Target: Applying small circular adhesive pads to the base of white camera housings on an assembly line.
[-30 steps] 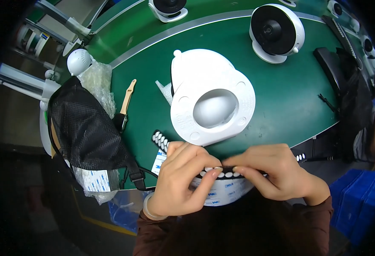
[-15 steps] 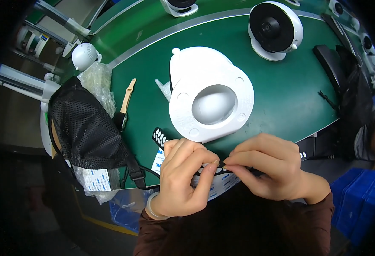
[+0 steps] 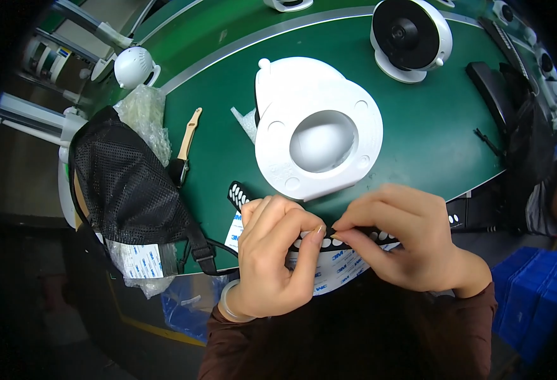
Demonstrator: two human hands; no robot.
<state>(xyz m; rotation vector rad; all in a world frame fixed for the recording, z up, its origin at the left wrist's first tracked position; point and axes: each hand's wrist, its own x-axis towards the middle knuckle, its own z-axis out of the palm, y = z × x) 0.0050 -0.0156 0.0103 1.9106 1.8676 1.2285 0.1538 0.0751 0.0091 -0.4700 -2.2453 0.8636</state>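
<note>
My left hand point(image 3: 275, 253) is closed, thumb and index finger pinched around a small dark piece point(image 3: 329, 232) that is mostly hidden. Facing it, my right hand point(image 3: 411, 244) pinches thumb and forefinger together just beside that piece; what lies between these tips is too small to name. Below the fingertips runs a black strip with white oval spots point(image 3: 379, 237), over a white sheet with blue print point(image 3: 335, 269). Beyond my hands lies a white device with a round base point(image 3: 272, 152), its base turned up to show a large round recess and small round marks around the rim.
At left lie a black mesh bag point(image 3: 126, 183), bubble wrap point(image 3: 148, 117) and a watch with a beige strap point(image 3: 189, 136). A white device with a black front point(image 3: 408, 38) stands far right. Blue bins point(image 3: 531, 297) sit beyond the table's right edge.
My right hand has shifted slightly up, showing more of the spotted strip. Both hands' fingertips remain close together. The whole scene has shifted a little in view.
</note>
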